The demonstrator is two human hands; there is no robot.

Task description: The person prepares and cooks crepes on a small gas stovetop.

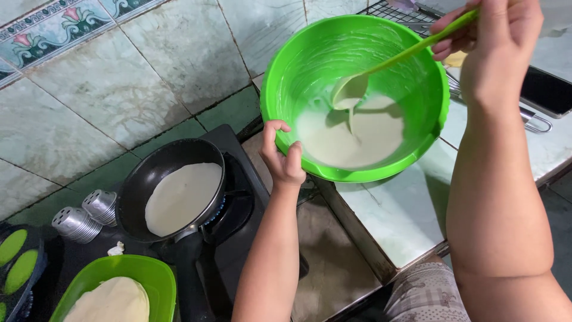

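- Left hand (284, 156) clamps the near rim of the green bowl (411, 89), thumb inside, tipping it toward us.
- Right hand (497, 36) has fingers curled tight round a green ladle (351, 89), pale batter (351, 138) dripping off it into the bowl.
- Black pan (143, 179) sits on the stove (238, 209) to the left, thin pancake inside.
- Two metal shakers (86, 216) stand beside the pan.
- Green plate (156, 275) of stacked pancakes sits below.

pale tiled worktop (393, 214) is carrying the green bowl (417, 89) at its edge, a wire rack (399, 15) and a dark phone (545, 89) lying behind; the black stove (238, 238) is sitting lower, bearing a frying pan (137, 185).
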